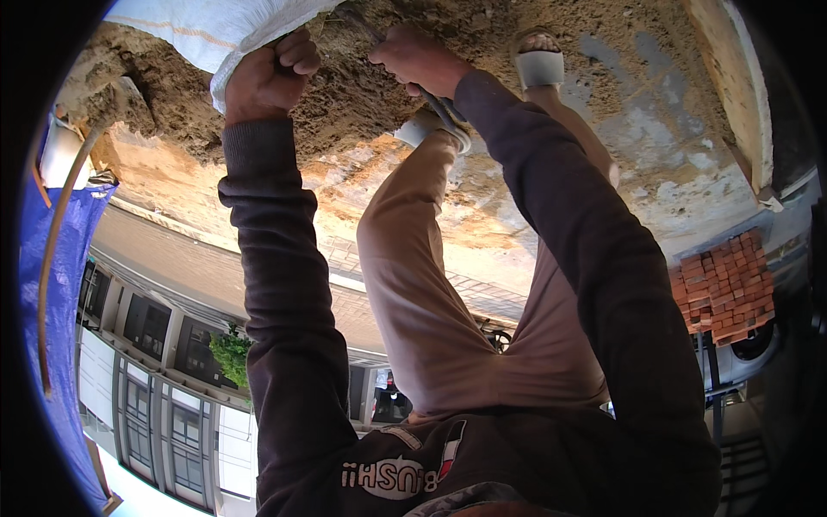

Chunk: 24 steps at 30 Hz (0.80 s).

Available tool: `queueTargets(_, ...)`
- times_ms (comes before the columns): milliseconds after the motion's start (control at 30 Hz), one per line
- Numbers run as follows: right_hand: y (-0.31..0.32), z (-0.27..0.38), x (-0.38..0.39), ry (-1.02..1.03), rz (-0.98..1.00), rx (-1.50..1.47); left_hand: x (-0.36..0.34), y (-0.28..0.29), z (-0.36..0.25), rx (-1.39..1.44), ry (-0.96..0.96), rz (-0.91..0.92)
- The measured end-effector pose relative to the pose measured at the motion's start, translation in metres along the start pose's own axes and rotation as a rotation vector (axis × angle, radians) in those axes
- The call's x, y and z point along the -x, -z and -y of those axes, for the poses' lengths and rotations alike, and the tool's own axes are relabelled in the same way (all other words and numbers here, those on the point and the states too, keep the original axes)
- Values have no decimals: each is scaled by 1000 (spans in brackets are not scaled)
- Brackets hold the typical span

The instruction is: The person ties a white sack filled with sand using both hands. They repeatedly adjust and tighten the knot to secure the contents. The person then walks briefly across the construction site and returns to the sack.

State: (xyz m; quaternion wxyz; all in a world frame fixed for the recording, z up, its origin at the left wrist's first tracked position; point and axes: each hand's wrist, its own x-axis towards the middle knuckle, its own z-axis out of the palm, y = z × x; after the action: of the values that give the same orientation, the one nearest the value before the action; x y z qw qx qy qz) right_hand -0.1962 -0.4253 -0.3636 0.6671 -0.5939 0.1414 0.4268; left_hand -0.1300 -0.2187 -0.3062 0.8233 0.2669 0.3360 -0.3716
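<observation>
A white woven sack [215, 36] fills the upper left. My left hand [280, 73] is closed on its edge, fingers curled into a fist against the cloth. Loose brown soil [345, 103] lies beneath and between my hands. Farther right, my right hand [422, 62] wraps around a dark rod-like handle [444, 110], which slants from the upper middle down toward my foot. The far end of that handle runs up beside the sack, and its tip cannot be made out. My sandalled foot [541, 62] stands on the dirt to the right.
A long curved wooden handle [60, 233] with a blade in the soil stands at the left, beside a blue tarp [73, 276]. A wooden board [736, 95] edges the right side. Behind my legs are stacked red bricks [724, 289] and a building [164, 379].
</observation>
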Motion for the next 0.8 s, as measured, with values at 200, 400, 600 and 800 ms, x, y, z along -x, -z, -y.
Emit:
queueTargets(200, -4, 0, 9, -102, 91, -210, -3, 14, 6, -46, 57, -125)
queueTargets(400, -15, -2, 14, -265, 202, -606, 3, 8, 28, -267, -27, -183)
queueTargets(600, -23, -8, 14, -331, 414, -1157, 47, -20, 94, -418, -378, -439)
queueTargets(800, -23, -17, 8, -242, 712, -1348, 160, -39, 202, -1321, -234, -907)
